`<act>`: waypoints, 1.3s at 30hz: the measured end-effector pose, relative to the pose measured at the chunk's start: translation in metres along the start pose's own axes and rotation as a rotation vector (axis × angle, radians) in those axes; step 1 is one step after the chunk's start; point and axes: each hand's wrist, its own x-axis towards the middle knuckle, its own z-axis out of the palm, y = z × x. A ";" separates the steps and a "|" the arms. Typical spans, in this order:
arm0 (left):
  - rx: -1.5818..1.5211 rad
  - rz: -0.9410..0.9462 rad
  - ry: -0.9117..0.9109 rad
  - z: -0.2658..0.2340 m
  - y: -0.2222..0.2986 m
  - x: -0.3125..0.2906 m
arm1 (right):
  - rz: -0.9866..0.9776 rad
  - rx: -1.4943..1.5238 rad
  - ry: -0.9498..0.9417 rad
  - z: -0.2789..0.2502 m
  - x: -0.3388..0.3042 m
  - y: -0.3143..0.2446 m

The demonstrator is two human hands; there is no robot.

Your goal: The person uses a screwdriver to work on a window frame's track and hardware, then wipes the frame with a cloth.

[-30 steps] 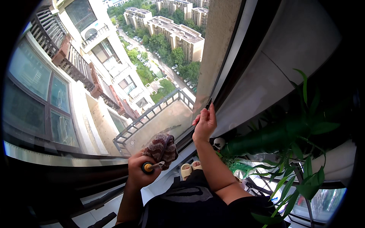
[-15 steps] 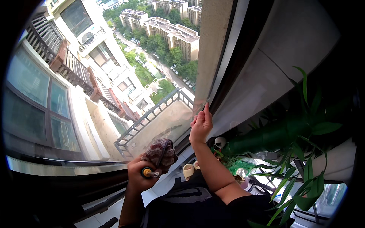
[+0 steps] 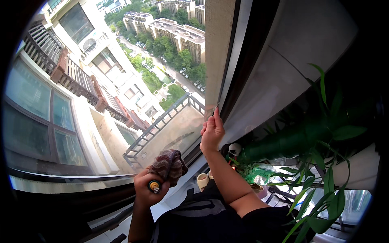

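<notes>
My left hand (image 3: 149, 185) is wrapped round a tool with a round black-and-yellow end and a short metal tip (image 3: 154, 186). The same hand holds a bunched brown cloth (image 3: 169, 167) with wavy stripes, which bulges out beyond the fingers. Farther forward, my right hand (image 3: 212, 133) is raised against the edge of the window glass, by the dark frame (image 3: 239, 81). Its index finger points up along the pane and the other fingers are curled in. A thin dark sliver shows at the fingertips, too small to name.
Beyond the glass lie a railed ledge (image 3: 172, 133), neighbouring balconies (image 3: 77, 77) and buildings far below. To the right stand a green bamboo-like stalk (image 3: 279, 148) and a leafy plant (image 3: 334, 202). A panda figure (image 3: 234, 149) and pale slippers (image 3: 202, 181) are lower down.
The view has shifted slightly. The tool in my left hand has turned, so its tip faces more toward me. My right hand stays at the glass edge, its pose nearly the same.
</notes>
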 end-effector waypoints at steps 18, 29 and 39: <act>0.014 -0.037 0.048 0.002 0.004 -0.001 | 0.568 0.250 0.193 0.000 0.008 -0.021; 0.035 -0.039 0.022 0.000 0.002 0.000 | -0.402 -0.217 -0.042 0.009 0.032 -0.017; 0.037 -0.030 0.044 0.003 0.003 0.001 | -0.354 -0.482 -0.124 -0.022 0.004 0.016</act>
